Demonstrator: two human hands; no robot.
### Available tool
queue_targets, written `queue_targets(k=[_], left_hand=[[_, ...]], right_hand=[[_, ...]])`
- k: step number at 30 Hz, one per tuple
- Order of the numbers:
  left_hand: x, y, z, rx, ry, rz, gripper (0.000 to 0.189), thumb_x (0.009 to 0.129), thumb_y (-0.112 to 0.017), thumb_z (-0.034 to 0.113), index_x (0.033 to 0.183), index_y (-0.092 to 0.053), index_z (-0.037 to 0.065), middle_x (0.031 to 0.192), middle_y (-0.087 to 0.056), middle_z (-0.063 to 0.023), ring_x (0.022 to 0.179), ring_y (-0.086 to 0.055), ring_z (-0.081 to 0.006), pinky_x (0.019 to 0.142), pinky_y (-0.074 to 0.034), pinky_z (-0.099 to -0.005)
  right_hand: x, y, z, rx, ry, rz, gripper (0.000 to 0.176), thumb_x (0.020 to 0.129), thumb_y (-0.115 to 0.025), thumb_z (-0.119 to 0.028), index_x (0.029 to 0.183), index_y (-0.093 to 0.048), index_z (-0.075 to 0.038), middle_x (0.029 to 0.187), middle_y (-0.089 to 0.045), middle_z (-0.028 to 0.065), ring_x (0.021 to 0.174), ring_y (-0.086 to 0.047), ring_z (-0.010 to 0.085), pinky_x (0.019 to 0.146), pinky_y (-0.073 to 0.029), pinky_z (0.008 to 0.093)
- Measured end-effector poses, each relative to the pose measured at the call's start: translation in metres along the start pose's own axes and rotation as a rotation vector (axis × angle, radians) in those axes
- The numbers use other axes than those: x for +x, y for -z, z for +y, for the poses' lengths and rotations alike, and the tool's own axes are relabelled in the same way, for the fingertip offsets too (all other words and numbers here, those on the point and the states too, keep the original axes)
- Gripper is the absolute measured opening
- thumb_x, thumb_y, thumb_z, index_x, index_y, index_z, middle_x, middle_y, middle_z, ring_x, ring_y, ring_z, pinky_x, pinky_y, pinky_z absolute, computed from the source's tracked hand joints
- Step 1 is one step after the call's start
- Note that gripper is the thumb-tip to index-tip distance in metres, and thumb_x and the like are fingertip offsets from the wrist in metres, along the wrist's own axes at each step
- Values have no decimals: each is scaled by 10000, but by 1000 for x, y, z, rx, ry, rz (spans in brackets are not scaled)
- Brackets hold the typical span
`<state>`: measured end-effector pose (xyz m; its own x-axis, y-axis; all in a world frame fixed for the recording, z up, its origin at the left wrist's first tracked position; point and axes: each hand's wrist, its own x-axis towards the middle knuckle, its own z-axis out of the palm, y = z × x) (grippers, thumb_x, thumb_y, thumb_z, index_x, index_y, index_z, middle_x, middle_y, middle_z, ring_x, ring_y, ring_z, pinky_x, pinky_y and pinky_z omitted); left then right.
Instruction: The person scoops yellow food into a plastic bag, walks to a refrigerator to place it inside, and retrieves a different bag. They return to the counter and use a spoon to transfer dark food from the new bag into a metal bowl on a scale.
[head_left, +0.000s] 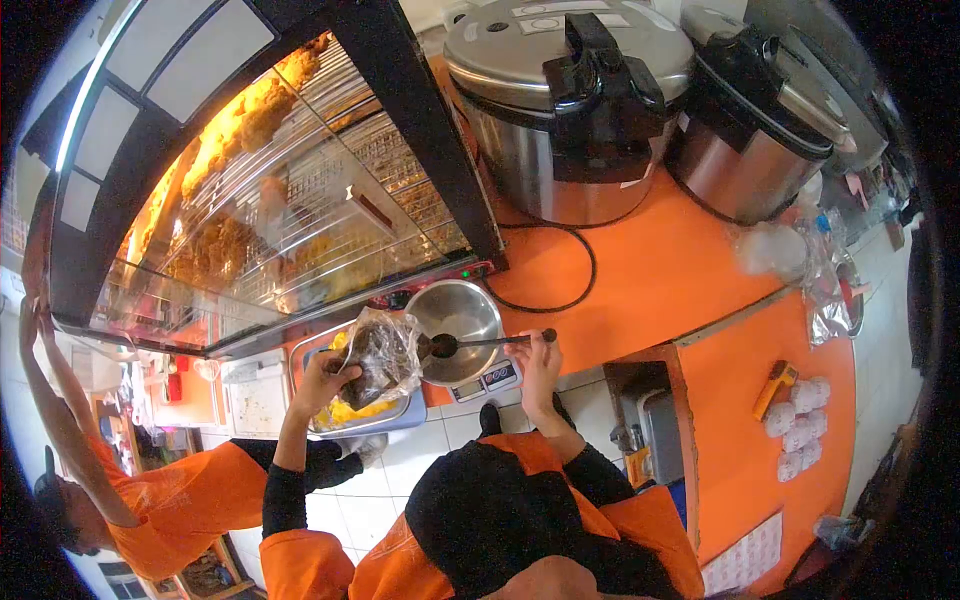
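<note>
My left hand (325,388) is closed on the edge of a clear plastic bag (385,350) with dark contents I cannot make out. In my right hand (540,372), the fingers grip the handle of a black spoon (490,342). The spoon's round head is at the bag's mouth, over the left part of a steel bowl (470,305). That bowl stands on a digital scale (492,380) with dark buttons. Below the bag, a metal tray (405,412) with yellow food in it is partly hidden.
A lit glass warming cabinet (300,200) with fried food rises at left. Two large steel cookers (565,110) stand behind on the orange counter (650,280), a black cable near them. Wrapped rolls (800,430) lie at right. A co-worker in orange (190,500) reaches toward the cabinet.
</note>
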<state>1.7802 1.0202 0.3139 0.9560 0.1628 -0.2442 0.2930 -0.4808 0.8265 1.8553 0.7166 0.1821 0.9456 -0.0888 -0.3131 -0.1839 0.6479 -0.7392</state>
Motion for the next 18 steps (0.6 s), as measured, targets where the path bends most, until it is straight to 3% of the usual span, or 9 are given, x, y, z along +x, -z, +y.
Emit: queue_targets(k=[5, 10, 16, 18], left_hand=[[6, 8, -5, 65, -129, -31, 171, 774, -671, 105, 882, -647, -26, 704, -618, -23, 590, -522, -82, 519, -426, -251], [5, 8, -2, -7, -68, -6, 173, 770, -667, 84, 906, -652, -22, 756, -648, -40, 665, -554, -98, 631, -455, -266], [2, 6, 15, -14, -75, -10, 193, 768, -666, 84, 936, -647, -8, 785, -648, -33, 704, -555, -91, 666, -457, -256], [0, 9, 16, -28, 29, -29, 191, 766, -667, 81, 934, -643, -8, 795, -645, -30, 719, -553, -89, 674, -455, -253]], right_hand=[[0, -2, -1, 5, -10, -7, 316, 906, -500, -280, 910, -509, 36, 768, -588, 128, 644, -627, 217, 624, -522, 287], [0, -4, -4, 17, -3, -2, 325, 905, -501, -288, 901, -513, 37, 744, -593, 133, 635, -627, 218, 625, -524, 289], [0, -6, -5, 50, -37, -3, 291, 903, -492, -255, 891, -520, 35, 746, -596, 145, 638, -628, 227, 634, -530, 300], [-1, -6, -7, 64, -50, -1, 272, 900, -491, -237, 889, -523, 33, 747, -598, 144, 640, -628, 230, 635, -531, 304]])
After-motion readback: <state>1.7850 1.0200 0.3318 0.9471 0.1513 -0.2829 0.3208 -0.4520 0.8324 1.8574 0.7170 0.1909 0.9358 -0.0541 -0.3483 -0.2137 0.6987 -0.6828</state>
